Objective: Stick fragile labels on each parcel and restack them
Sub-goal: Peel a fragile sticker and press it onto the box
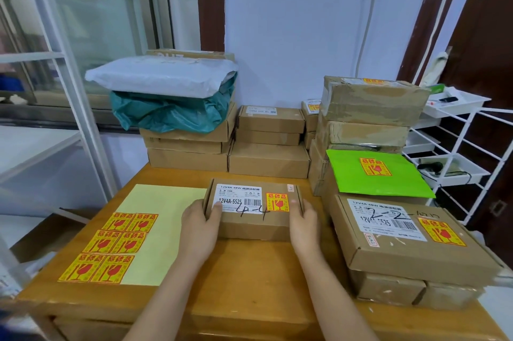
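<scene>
You are gripping the small cardboard parcel marked 4-4 (pixel 254 208) by its two ends, your left hand (pixel 200 226) and right hand (pixel 302 222) curling round it mid-table (pixel 249 279). It is already wearing a fragile label (pixel 277 202), sitting between the sticker sheet (pixel 133 232) at the left edge and the labelled stack (pixel 410 240) at the right edge.

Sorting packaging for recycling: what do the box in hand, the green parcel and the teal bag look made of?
Box in hand: plain brown cardboard, matt, folded flaps.
Green parcel: probably a plastic mailer, smooth with a slight sheen.
Teal bag: thin plastic film, crinkled and glossy.
</scene>
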Motion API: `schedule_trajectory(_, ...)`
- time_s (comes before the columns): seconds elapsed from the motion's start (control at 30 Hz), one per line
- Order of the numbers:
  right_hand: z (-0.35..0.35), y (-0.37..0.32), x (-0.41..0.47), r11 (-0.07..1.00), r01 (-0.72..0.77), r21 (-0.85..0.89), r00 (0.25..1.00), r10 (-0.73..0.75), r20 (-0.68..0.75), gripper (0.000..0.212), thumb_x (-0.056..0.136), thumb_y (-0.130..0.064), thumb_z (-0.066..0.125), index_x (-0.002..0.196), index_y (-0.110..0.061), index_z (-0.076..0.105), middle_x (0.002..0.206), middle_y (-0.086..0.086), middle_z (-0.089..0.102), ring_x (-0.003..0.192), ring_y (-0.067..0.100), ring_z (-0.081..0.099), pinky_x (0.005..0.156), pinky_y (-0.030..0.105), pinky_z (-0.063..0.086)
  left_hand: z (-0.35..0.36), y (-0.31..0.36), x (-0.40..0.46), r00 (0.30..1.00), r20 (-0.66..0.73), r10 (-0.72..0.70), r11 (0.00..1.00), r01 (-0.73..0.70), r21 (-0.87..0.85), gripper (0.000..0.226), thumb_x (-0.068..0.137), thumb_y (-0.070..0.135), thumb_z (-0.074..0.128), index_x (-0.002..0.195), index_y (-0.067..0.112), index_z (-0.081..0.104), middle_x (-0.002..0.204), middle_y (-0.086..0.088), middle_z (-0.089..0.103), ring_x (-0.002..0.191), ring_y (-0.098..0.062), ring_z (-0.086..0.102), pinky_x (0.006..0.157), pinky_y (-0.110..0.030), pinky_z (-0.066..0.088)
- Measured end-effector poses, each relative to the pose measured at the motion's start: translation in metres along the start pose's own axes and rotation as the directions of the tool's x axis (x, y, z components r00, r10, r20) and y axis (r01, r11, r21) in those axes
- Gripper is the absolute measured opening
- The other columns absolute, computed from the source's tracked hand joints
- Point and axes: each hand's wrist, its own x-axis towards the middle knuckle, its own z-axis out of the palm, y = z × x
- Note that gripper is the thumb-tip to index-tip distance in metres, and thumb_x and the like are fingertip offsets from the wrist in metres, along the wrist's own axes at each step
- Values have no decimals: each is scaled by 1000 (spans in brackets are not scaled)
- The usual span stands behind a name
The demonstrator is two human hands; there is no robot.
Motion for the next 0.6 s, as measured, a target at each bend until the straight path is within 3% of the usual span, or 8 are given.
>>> schedule_trajectory(0.1,1,-14,-12,999,46,24,999,-46,10,46,88,-41,43,124,-18,59,118,3,61,111,21,55,101,42,43,-10,12,-6,999,-24,-26,992,22,-123,18,98,30,46,111,17,44,107,0,55,96,-17,53,63,-16,42)
schedule_trajectory(0.2,-2,-36,-26,996,90,30,995,-91,34,47,96,-27,47,141,-14,44,139,2,48,126,18,45,108,33,35,-23,23,-12,995,-94,-20,979,0,-202,30,99,29,46,124,15,44,109,3,54,100,-16,53,67,-15,44)
schedule_trajectory(0.33,-10,-61,-37,984,176,27,979,-178,100,58,98,-24,48,150,-13,26,152,-1,33,139,16,31,105,21,23,-45,39,-17,984,-177,15,960,-64,-272,39,98,24,48,136,16,42,111,5,54,101,-13,51,76,-22,42)
schedule_trajectory(0.6,-54,-112,-45,945,328,5,940,-327,99,67,95,-21,52,152,-13,17,156,-1,27,142,16,26,111,25,21,-63,85,-23,961,-238,138,930,-209,-303,42,98,26,48,139,25,43,118,8,58,109,-13,54,92,-34,48)
